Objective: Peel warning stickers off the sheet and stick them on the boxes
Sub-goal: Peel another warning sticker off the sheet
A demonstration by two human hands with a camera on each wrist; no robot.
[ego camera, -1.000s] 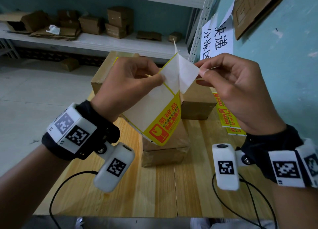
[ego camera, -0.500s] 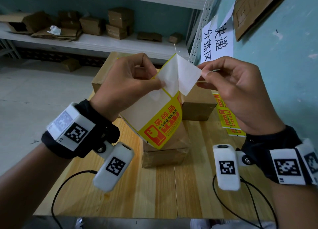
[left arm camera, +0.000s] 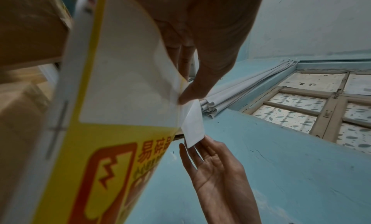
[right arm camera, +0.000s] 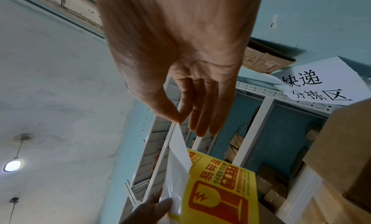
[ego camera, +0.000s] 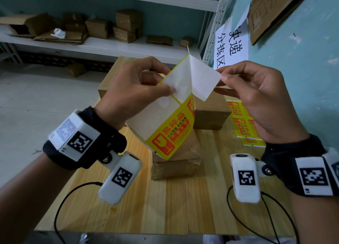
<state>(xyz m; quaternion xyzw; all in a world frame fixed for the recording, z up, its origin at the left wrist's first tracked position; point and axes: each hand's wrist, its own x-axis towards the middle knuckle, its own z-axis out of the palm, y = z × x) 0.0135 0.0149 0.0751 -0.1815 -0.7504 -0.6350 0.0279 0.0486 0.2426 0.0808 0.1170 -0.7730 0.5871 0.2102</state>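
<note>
My left hand (ego camera: 166,86) pinches the top of a yellow warning sticker sheet (ego camera: 170,132), held upright over the table with its thumb on the bare white backing. One sticker (ego camera: 200,78) is half peeled, its white underside facing me, and my right hand (ego camera: 222,77) pinches its free corner between thumb and forefinger. In the left wrist view the left hand's thumb (left arm camera: 186,95) presses the sheet (left arm camera: 120,87) beside the sticker (left arm camera: 193,124). The right wrist view shows the right hand (right arm camera: 178,120) gripping the sticker (right arm camera: 178,148) above the sheet (right arm camera: 216,189). Cardboard boxes (ego camera: 176,165) (ego camera: 211,115) stand below.
A larger box (ego camera: 110,84) stands at the far end of the wooden table (ego camera: 146,207). More yellow sticker sheets (ego camera: 242,122) lie by the blue wall on the right. Shelves with cardboard boxes (ego camera: 128,25) stand behind. Cables trail near the table's front edge.
My right hand has drawn the sticker's corner to the right, so more of the sticker is off the sheet. My left hand still holds the sheet in about the same place.
</note>
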